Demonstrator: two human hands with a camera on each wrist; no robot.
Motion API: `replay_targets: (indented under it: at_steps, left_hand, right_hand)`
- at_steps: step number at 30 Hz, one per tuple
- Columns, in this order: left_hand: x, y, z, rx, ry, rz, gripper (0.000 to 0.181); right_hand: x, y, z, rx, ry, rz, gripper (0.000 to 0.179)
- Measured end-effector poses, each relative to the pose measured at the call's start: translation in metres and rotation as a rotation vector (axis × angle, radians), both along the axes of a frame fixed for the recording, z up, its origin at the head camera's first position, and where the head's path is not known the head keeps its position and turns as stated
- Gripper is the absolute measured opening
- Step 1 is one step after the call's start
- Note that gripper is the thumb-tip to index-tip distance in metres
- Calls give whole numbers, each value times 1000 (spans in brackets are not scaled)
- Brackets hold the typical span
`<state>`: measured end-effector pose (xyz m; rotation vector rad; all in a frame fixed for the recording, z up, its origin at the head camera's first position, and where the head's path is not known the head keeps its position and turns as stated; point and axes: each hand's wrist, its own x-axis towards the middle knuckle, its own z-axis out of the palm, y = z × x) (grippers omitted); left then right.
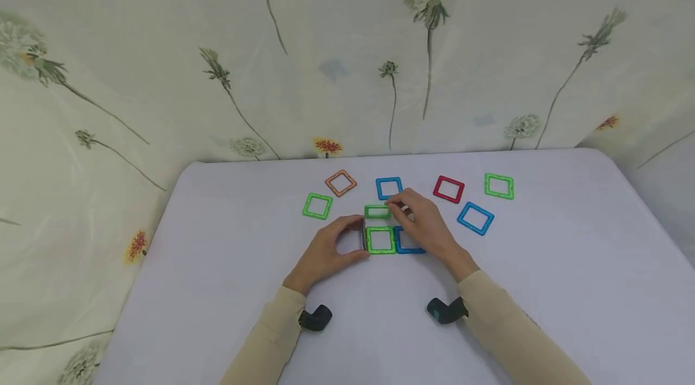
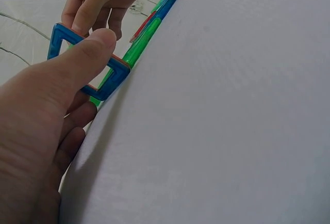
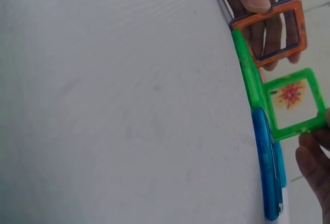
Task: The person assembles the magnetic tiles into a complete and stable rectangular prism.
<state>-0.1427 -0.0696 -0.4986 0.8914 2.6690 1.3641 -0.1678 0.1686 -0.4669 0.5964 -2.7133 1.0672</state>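
Note:
My left hand (image 1: 331, 246) grips an upright square magnetic tile by its edges, thumb on the near side. This tile shows blue (image 2: 116, 82) in the left wrist view and orange (image 3: 282, 54) in the right wrist view. It stands along the left edge of a flat green tile (image 1: 382, 251). A flat blue tile (image 1: 409, 250) lies against the green one's right side, partly hidden under my right hand (image 1: 420, 222). That hand pinches another green tile (image 3: 268, 105) by its right side, holding it upright at the flat green tile's far edge.
Loose square tiles lie beyond the hands: green (image 1: 317, 216), orange (image 1: 341, 194) and blue (image 1: 389, 179) to the left and middle, then red (image 1: 449, 200), another blue (image 1: 475, 229) and another green (image 1: 499, 195) to the right. A flowered cloth (image 1: 336, 95) hangs behind the white table (image 1: 217, 288).

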Motion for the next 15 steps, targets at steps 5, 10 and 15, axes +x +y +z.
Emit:
replay_targets:
  at_steps: [5,10,15]
  left_hand:
    - [0,0,1,4,-15,-1,70]
    - [1,0,3,5,-22,6,70]
    - [1,0,2,13,2,6,69]
  right_hand:
    - [1,1,-1,-3,-5,8,18]
    - [3,1,-1,-4,-5,18,17]
    - [7,2,1,-6,-4,20,16]
